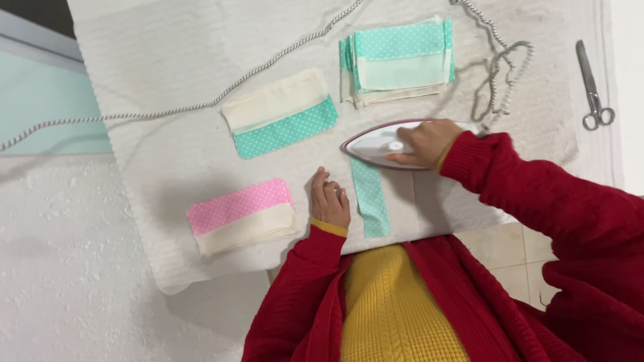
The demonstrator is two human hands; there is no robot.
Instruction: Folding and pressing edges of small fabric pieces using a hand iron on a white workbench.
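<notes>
Right hand (428,142) gripped iron (382,143) pressing teal strip (370,196); left hand (329,201), loosely curled, rested empty beside it on worktop (168,161)

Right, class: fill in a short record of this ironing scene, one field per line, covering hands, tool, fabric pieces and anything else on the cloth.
Right hand: grips the iron on top.
Left hand: rests flat beside the teal dotted strip.
Strip: lies under the iron's front end, running toward the person.
Other fabric: teal and cream piece; pink and cream piece; teal and cream stack.
Surface: white ironing cloth.
Also: scissors at the right edge; braided cord across the top.
</notes>
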